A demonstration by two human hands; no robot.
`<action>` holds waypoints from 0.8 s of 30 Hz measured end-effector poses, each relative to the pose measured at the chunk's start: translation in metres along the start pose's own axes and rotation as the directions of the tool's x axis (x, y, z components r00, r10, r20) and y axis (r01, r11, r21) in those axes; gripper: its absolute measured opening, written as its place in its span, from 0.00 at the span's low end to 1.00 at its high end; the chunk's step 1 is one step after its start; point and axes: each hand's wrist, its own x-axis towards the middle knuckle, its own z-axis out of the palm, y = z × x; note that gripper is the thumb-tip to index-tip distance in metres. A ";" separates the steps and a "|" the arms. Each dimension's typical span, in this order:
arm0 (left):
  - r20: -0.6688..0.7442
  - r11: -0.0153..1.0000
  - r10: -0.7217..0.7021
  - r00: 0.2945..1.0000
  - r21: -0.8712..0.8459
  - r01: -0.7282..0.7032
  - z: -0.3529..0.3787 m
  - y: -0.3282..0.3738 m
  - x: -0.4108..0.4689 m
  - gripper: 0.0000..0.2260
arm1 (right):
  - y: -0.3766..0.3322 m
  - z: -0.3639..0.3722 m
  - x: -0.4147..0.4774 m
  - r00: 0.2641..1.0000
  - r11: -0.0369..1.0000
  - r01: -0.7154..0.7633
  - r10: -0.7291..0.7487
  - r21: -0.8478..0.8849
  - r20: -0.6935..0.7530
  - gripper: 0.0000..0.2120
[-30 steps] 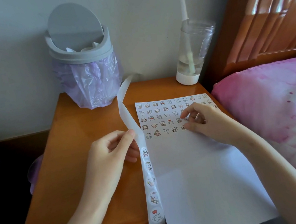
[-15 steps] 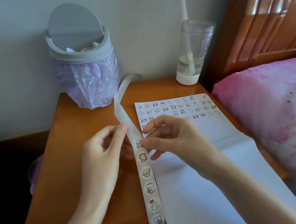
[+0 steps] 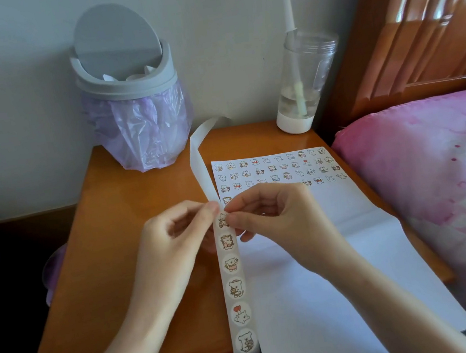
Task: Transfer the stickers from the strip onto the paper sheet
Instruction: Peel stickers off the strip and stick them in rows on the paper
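Note:
A long white sticker strip [image 3: 236, 289] runs from the table's front edge up toward the wall, with several round cartoon stickers on its near part and bare backing farther up. My left hand [image 3: 172, 245] pinches the strip at its left edge. My right hand [image 3: 274, 218] pinches the topmost sticker [image 3: 222, 219] on the strip between thumb and forefinger. The white paper sheet [image 3: 318, 290] lies to the right of the strip, and several rows of small stickers cover its far end.
The wooden bedside table [image 3: 122, 253] carries a grey bin with a purple bag [image 3: 132, 100] at the back left and a clear bottle with a straw [image 3: 302, 81] at the back right. A pink bed cover [image 3: 437, 176] borders the table's right side.
My right hand left the sticker rows on the paper and came to the strip, closing on the top sticker. The strip shifted a little under my left hand.

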 end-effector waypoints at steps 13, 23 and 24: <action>-0.035 0.997 -0.040 0.999 0.071 0.043 -0.001 -0.003 0.000 0.11 | -0.003 0.000 -0.001 0.998 0.979 0.065 -0.067 -0.195 -0.005 0.05; -0.032 0.996 -0.089 0.996 0.028 0.090 0.001 -0.004 0.001 0.11 | 0.006 -0.079 0.017 0.961 0.957 -0.210 0.164 -0.202 -0.220 0.02; -0.030 0.995 -0.091 0.995 0.028 0.092 0.001 -0.004 0.001 0.11 | 0.009 -0.082 0.018 0.956 0.946 -0.235 0.184 -0.222 -0.229 0.03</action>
